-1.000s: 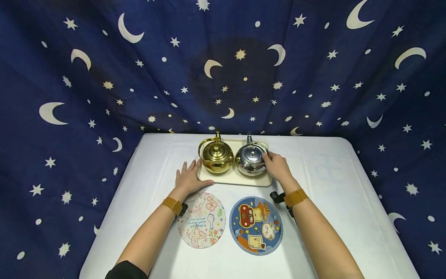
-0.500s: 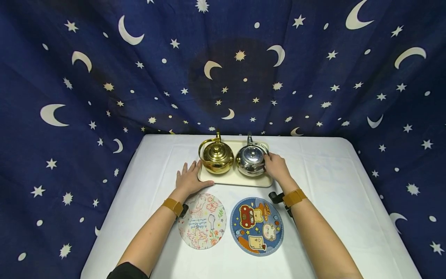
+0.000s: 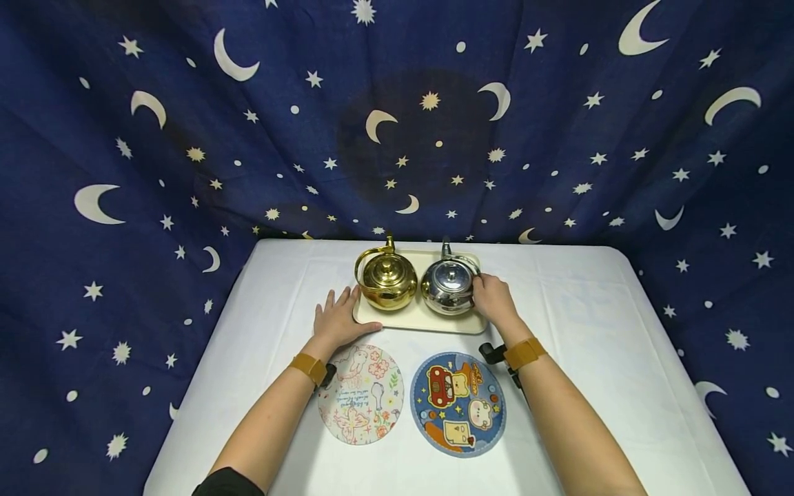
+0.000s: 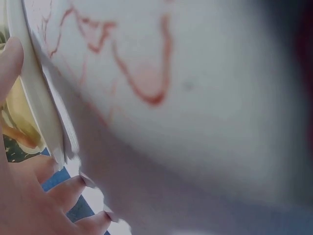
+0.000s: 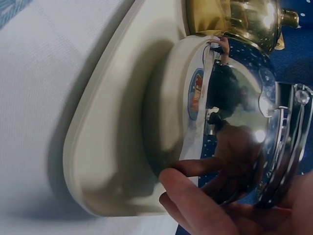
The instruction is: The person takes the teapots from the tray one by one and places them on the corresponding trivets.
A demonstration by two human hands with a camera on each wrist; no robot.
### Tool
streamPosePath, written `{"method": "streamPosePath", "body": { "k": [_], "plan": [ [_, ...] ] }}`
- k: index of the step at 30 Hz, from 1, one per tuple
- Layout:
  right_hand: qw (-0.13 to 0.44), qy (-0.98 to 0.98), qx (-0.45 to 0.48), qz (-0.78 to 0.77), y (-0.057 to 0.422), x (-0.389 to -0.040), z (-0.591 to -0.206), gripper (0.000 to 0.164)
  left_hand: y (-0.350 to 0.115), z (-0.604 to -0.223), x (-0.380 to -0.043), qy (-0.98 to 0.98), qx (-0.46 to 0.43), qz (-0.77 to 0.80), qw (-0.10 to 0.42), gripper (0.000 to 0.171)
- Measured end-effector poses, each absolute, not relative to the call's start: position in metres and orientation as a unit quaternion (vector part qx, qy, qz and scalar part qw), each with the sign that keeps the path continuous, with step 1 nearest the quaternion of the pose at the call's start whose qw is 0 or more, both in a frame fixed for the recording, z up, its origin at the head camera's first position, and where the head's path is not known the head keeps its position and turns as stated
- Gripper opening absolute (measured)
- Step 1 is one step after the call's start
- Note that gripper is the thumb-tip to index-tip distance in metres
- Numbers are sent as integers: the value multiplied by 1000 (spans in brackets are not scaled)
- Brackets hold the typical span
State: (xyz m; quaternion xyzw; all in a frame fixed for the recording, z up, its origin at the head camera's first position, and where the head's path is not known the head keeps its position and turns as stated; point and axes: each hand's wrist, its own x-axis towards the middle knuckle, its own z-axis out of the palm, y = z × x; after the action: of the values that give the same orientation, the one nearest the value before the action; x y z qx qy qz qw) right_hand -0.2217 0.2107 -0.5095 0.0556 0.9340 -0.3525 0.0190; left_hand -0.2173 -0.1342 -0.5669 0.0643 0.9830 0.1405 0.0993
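A shiny silver teapot (image 3: 448, 284) stands upright at the right of a cream tray (image 3: 412, 319), its spout toward the backdrop. My right hand (image 3: 494, 300) grips its arched handle (image 5: 288, 142) at the right side; in the right wrist view the fingertips (image 5: 183, 188) are close to the pot's rounded body. A gold teapot (image 3: 387, 282) sits on the tray's left half, handle leaning left. Beside it my left hand (image 3: 338, 321) lies with fingers spread at the tray's front left corner, the thumb (image 4: 11, 61) along the rim in the left wrist view.
Two round mats lie in front of the tray on the white tablecloth (image 3: 571, 324): a pale floral mat (image 3: 360, 396) at left and a blue cartoon mat (image 3: 459, 406) at right. A dark blue curtain (image 3: 298, 145) with moons and stars rises behind the table.
My right hand has shifted very slightly and closed its hold on the silver teapot's handle. Left hand, tray and both teapots stay in place; the whole view drifts a little.
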Motion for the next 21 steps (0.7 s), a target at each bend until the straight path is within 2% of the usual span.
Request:
{"method": "streamPosePath", "body": {
  "k": [21],
  "plan": [
    [-21,939,40,-340,210,-215,-492,48,-136,-570,-219,982,66,143,103,121]
  ]
}}
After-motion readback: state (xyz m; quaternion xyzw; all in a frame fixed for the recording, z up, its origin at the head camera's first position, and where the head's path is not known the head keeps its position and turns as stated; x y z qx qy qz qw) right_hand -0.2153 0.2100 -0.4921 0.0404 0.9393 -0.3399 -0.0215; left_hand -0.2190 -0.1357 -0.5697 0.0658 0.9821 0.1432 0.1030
